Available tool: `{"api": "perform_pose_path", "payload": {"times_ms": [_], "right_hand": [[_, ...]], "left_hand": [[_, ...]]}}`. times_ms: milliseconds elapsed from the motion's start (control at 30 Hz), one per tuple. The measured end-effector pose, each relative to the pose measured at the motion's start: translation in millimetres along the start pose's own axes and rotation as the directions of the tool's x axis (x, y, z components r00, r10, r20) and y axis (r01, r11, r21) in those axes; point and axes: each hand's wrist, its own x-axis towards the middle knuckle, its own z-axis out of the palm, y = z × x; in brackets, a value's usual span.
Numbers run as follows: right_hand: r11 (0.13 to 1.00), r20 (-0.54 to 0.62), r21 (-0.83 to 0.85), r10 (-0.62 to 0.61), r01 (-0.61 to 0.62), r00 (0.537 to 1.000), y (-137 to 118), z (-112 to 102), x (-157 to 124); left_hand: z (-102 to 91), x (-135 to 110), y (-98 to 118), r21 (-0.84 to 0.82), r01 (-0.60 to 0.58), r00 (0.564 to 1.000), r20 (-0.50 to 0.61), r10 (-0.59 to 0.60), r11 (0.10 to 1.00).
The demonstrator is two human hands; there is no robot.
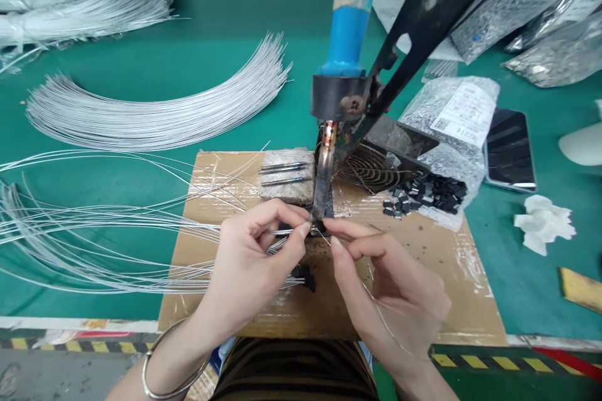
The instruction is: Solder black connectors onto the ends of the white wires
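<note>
My left hand (256,266) pinches a thin white wire (281,232) between thumb and forefinger, its end just under the tip of a clamped soldering iron (348,37). The small part at the wire's end is mostly hidden by my fingertips. Between the thumb and forefinger of my right hand (392,279) runs a thin strand of solder wire (383,319), its end at the iron's tip and its tail lying across the palm. Below my left fingers, several white wires end at black pieces (305,277) on the cardboard (470,301).
A black metal stand (414,31) slants over the work from the right. Small black connectors (427,194) lie on a plastic bag (463,106) beside a phone (508,150). Bundled white wires (160,119) lie at left. Crumpled tissue (544,223) sits at right.
</note>
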Motion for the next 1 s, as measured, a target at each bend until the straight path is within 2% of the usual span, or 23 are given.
{"api": "perform_pose_path", "payload": {"times_ms": [533,1000], "right_hand": [[1.000,-0.006,-0.018,0.012,-0.012,1.000,3.0,1.2,-0.6],[0.999,-0.030,-0.028,-0.029,0.028,0.999,1.2,3.4,0.4]], "left_hand": [[0.7,0.5,0.4,0.028,0.011,1.000,-0.006,-0.011,1.000],[0.7,0.3,1.3,0.027,0.005,1.000,-0.012,-0.005,1.000]]}}
